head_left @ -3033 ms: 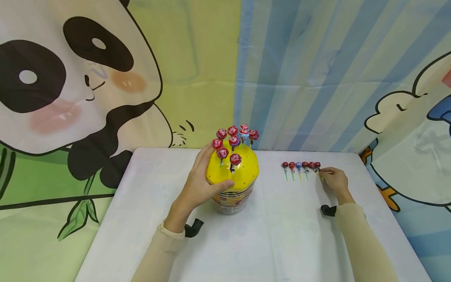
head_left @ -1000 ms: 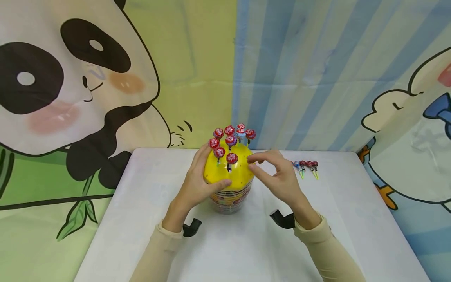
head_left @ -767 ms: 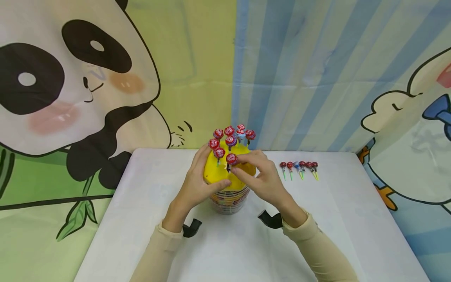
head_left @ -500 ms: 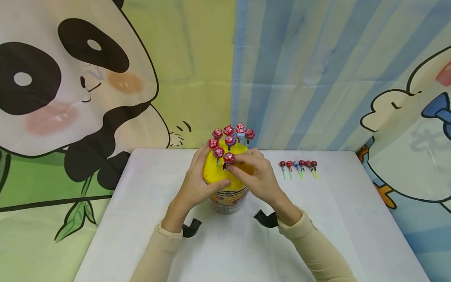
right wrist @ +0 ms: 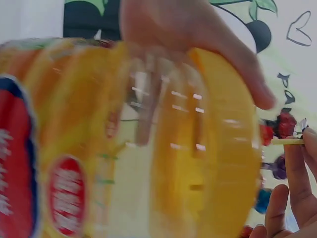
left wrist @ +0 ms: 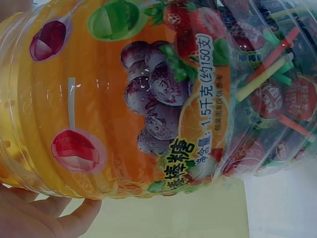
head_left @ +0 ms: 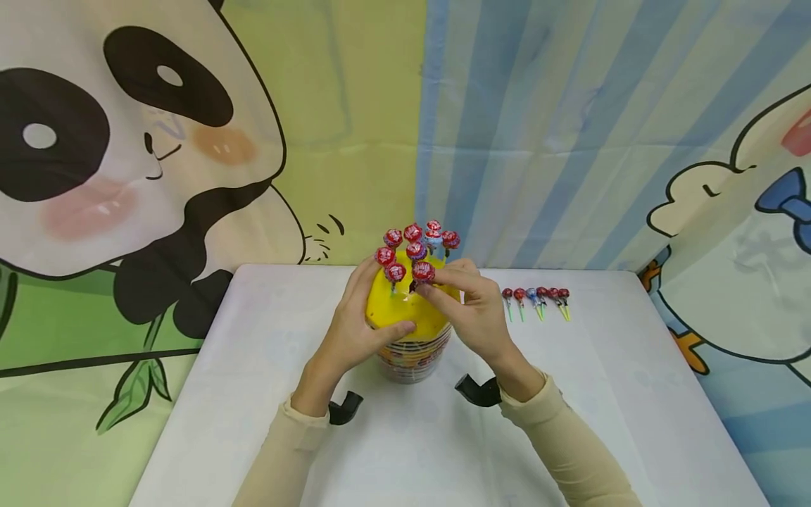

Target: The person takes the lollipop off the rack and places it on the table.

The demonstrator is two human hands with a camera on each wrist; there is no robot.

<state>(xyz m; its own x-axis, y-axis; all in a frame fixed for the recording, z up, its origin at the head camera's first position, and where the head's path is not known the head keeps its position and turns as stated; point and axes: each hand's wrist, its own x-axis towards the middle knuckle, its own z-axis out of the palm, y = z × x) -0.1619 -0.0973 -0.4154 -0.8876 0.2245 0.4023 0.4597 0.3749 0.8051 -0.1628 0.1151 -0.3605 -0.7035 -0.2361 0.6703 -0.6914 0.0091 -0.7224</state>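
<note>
A clear plastic candy jar (head_left: pixel 412 362) with a yellow lid (head_left: pixel 380 310) stands upright. My left hand (head_left: pixel 355 320) grips its lid, thumb along the front rim and fingers round the left side; some of those fingers (left wrist: pixel 81 218) show behind the jar in the left wrist view. My right hand (head_left: pixel 472 306) pinches a red-wrapped lollipop (head_left: pixel 423 272) between thumb and forefinger at the front of the lid. In the right wrist view its pale yellow stick (right wrist: pixel 287 142) points at the lid top. Several other lollipops (head_left: pixel 395 272) stand in the lid's holes behind it.
A short row of lollipops (head_left: pixel 541 294) lies on the white table (head_left: pixel 570 394), right of the jar. Behind the table's back edge hangs a printed cloth (head_left: pixel 367 127) with a panda. More wrapped lollipops (left wrist: pixel 267 99) show inside the jar in the left wrist view.
My right hand has come left from the row of lollipops to the lid and taken hold of the front lollipop, shifting it slightly up and right. My left hand keeps its grip.
</note>
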